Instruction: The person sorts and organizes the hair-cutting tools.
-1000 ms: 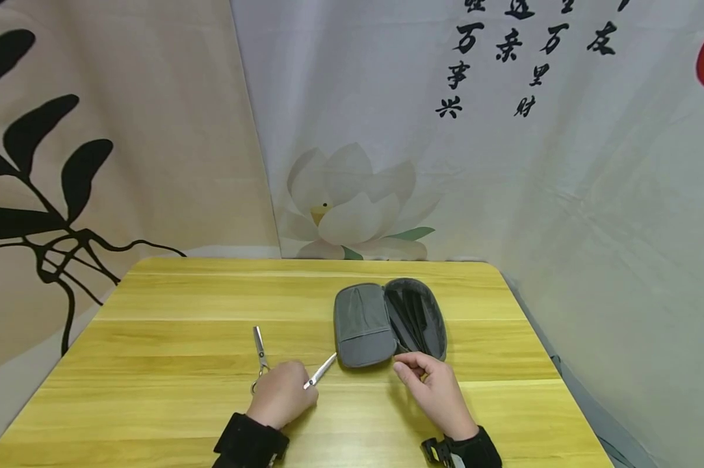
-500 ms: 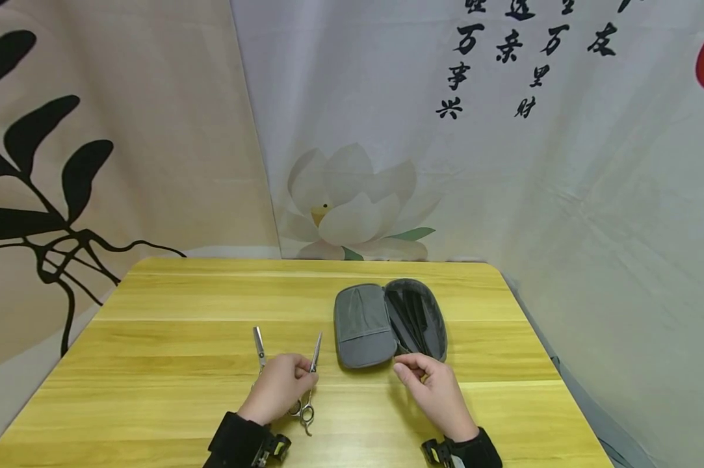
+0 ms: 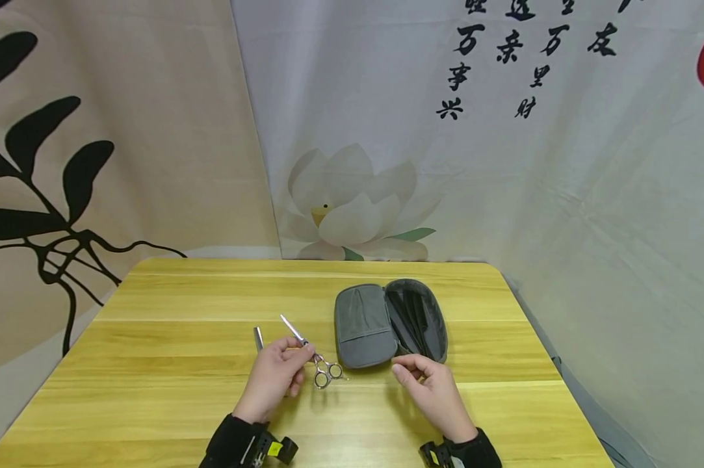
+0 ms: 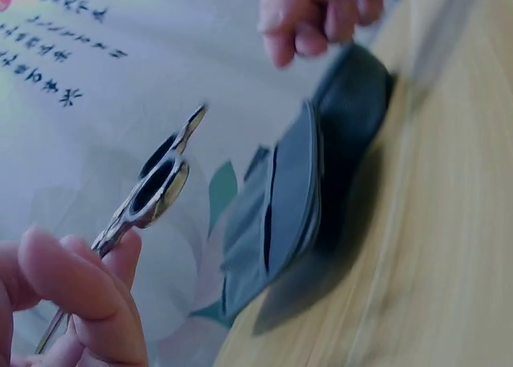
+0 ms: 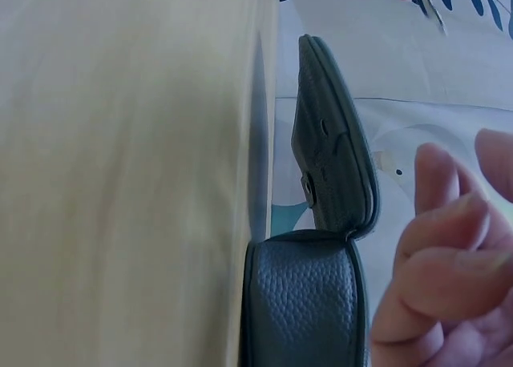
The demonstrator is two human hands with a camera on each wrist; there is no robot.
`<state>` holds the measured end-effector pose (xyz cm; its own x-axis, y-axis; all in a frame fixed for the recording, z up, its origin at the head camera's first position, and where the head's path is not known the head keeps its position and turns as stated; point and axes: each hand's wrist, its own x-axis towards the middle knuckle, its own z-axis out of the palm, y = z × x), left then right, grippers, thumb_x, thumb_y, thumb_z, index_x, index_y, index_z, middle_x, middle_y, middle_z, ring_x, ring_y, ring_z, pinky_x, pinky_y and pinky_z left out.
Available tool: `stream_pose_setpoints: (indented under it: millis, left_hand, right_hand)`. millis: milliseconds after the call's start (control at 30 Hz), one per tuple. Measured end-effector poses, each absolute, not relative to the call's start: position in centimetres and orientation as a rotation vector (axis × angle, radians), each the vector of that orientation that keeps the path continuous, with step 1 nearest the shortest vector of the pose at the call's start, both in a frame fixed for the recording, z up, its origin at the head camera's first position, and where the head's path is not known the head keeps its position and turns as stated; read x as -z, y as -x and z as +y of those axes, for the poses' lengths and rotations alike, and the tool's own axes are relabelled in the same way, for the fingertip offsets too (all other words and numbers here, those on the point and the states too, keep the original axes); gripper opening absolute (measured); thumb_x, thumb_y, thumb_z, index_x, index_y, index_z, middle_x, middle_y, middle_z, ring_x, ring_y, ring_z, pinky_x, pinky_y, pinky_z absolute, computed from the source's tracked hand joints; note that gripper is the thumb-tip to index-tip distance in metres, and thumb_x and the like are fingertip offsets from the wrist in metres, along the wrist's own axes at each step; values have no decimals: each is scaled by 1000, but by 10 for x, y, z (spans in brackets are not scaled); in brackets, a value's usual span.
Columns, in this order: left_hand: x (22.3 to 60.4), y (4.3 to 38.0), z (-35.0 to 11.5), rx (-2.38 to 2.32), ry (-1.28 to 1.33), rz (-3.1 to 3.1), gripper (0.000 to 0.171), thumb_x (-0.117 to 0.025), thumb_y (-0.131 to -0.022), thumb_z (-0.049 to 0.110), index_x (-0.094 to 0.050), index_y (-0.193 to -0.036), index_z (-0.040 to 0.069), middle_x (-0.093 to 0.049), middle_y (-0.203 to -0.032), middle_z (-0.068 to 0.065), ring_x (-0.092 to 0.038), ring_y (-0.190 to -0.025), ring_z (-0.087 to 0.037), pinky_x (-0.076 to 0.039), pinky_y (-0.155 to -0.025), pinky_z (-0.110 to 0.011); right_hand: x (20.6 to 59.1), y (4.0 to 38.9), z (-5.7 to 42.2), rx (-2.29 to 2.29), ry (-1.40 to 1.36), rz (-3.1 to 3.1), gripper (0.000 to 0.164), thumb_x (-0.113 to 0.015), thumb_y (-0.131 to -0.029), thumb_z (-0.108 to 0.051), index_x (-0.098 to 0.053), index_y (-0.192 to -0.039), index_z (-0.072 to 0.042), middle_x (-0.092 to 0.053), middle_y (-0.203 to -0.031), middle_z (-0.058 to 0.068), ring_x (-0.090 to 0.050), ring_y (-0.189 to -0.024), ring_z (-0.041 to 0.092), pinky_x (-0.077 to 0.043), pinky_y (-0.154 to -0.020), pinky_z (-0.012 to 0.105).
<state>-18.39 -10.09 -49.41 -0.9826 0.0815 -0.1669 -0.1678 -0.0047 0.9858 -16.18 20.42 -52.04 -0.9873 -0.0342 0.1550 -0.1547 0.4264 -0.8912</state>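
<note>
My left hand pinches a pair of silver hairdressing scissors between thumb and fingers, held above the table. Their blades point up and left, and the finger rings stick out past the fingertips. Behind that hand lies a second pair of scissors; only its blade end shows. A grey zip case lies unfolded at the centre right, with slim black items in its right half. Near the case's front edge hovers my right hand, fingers loosely curled and holding nothing; the right wrist view shows it apart from the case.
The light wooden table has rounded far corners. Printed cloth hangs behind it, bearing a lotus, dark leaves and black characters. Each wrist wears a black band with a small camera.
My left hand has turned over with the scissors, swinging their blades from pointing right to up and left, so the rings now face right. My right hand and the case have stayed put.
</note>
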Motion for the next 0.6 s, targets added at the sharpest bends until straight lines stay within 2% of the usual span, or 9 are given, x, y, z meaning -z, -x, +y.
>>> stream_pose_setpoints:
  millis: [133,233,400,500,600]
  left_hand:
    - [496,182,-96,-2318,131,1861,29,-70,-104,15,-59,-121,-6,-77,-84,-3,-56,-52,-7,-48,-45,-19]
    - [498,179,-89,-2405,139,1744,32,-70,-104,15,-57,-122,-7,-79,-94,-5,-57,-52,-6,-50,-45,-18]
    - [503,172,-70,-2389,101,1689,37,-70,-104,19,-55,-125,-7,-80,-96,-4,-59,-53,-5,-51,-46,-18]
    - [506,167,-61,-2359,58,1691,40,-71,-104,20,-54,-126,-8,-81,-95,-2,-60,-53,-4,-51,-47,-19]
    - [508,164,-54,-2343,6,1688,45,-71,-104,21,-51,-130,-9,-82,-94,0,-59,-52,-4,-50,-46,-19]
  right_hand:
    - [520,162,204,-1682,-172,-2547,22,-76,-100,-26,-81,-114,-10,-77,-94,-3,-65,-75,10,-51,-63,21]
    - [520,162,204,-1762,-233,-2511,24,-75,-101,-23,-80,-115,-5,-80,-97,4,-72,-80,13,-55,-67,21]
    - [522,161,199,-1922,-379,-2487,28,-71,-104,-19,-75,-119,4,-80,-103,17,-76,-88,16,-55,-68,20]
    - [523,160,195,-1997,-459,-2483,27,-69,-105,-17,-74,-119,5,-80,-104,18,-75,-89,14,-56,-69,21]
    - [524,159,190,-2054,-499,-2472,24,-68,-106,-16,-74,-117,4,-80,-102,14,-73,-87,11,-56,-70,21]
